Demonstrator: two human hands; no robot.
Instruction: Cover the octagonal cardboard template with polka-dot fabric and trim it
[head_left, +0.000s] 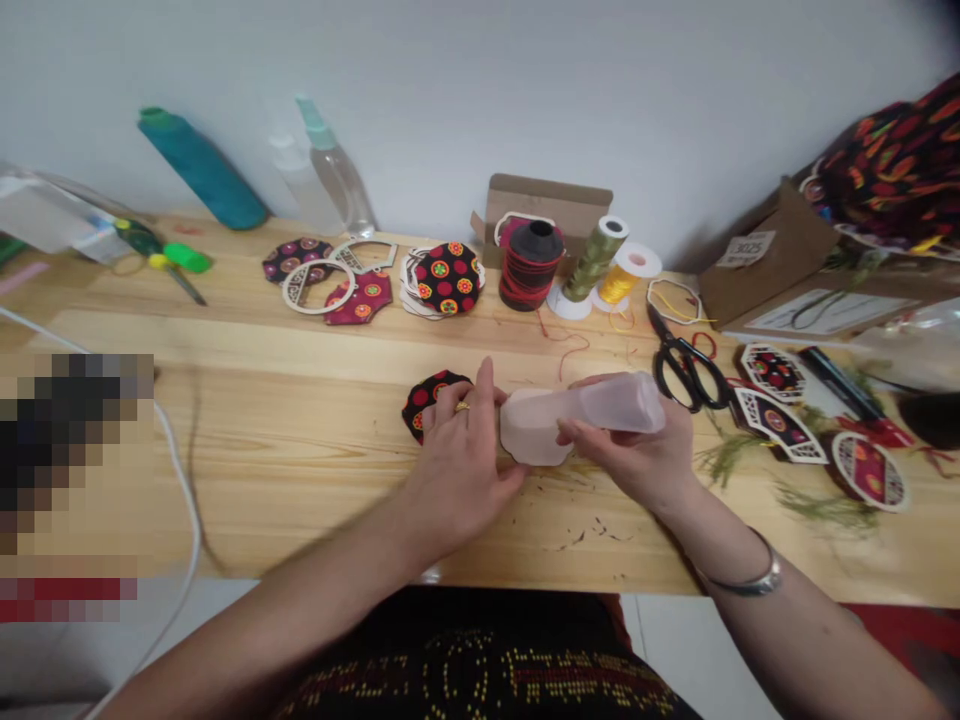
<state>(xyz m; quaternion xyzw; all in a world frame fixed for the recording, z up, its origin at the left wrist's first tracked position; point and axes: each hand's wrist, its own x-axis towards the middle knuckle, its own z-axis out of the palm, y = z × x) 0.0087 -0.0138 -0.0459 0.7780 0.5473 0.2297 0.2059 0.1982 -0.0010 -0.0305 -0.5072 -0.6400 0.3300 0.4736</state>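
Note:
In my right hand (pixel 637 450) is a translucent white squeeze bottle (pixel 619 402), held tilted with its narrow end to the left. That end reaches over a pale, scallop-edged piece (pixel 536 440) lying on the wooden table. My left hand (pixel 465 450) rests flat at the left edge of the pale piece, fingers spread, a ring on one finger. Under and beyond its fingertips lies a black patterned fabric piece (pixel 424 400), partly covered by the hand.
Thread spools (pixel 531 265), a stack of patterned pieces (pixel 450 280) and spray bottles (pixel 341 180) line the wall. Black scissors (pixel 686 370) lie right of my right hand, near decorated pieces (pixel 870 472) and a cardboard box (pixel 780 260). A white cable (pixel 180 470) runs down the left.

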